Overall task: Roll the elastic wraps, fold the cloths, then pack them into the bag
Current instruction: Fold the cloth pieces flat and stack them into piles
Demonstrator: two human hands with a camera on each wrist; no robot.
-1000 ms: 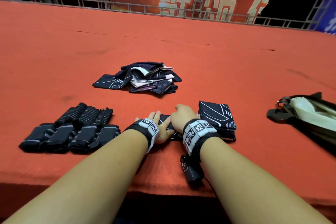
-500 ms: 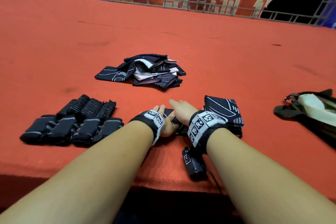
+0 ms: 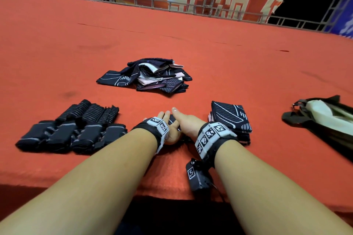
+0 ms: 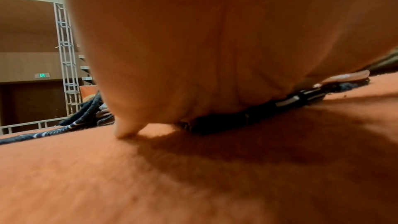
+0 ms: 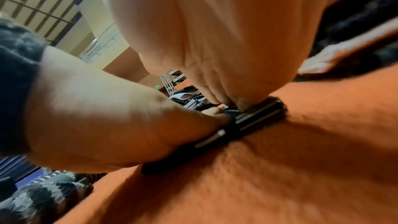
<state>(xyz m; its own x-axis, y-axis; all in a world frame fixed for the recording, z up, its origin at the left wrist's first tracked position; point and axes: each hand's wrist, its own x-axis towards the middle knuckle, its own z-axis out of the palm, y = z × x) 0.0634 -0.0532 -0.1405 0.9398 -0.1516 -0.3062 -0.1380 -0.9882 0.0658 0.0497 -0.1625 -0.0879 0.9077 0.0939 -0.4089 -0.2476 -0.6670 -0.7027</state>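
Both hands, left hand (image 3: 170, 129) and right hand (image 3: 186, 123), lie flat side by side, pressing a folded cloth (image 5: 254, 120).

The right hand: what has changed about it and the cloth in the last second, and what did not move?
The right hand has gone from a curled fist to flat, straight fingers, pressing the dark cloth beside the left hand, which still presses it. The folded stack, the unfolded pile, the rolled wraps and the bag stayed where they were.
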